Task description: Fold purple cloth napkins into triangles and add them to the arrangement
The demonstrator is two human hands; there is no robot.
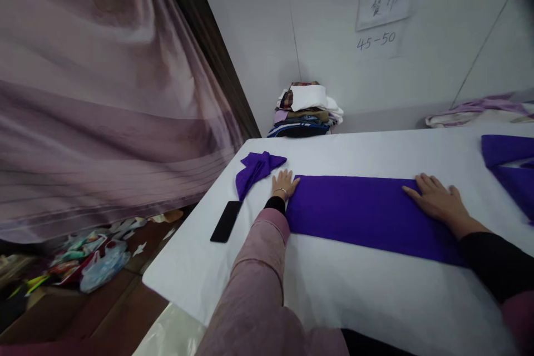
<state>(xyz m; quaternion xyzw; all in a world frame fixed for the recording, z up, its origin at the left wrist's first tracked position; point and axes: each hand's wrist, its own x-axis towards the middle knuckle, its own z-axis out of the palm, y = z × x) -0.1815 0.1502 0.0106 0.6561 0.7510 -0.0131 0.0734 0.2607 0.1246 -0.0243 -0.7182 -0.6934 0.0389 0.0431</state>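
Observation:
A purple cloth napkin [354, 214] lies flat on the white table, folded into a long rectangle. At its left end, my left hand [284, 184] rests with fingers spread, partly on the table and touching the cloth's edge. My right hand [438, 203] lies flat on the napkin toward its right end, thumb and fingers apart. Neither hand grips anything. My right forearm hides part of the right end. Just left of my left hand is a second purple napkin [256, 169], gathered into a pointed, knotted-looking shape.
A black phone [226, 221] lies near the left edge of the white table [200, 278]. More purple cloth [511, 167] is at the far right. Folded fabrics [306, 111] are stacked by the wall. A pink curtain [104, 94] hangs at left, above bags [104, 267] on the floor.

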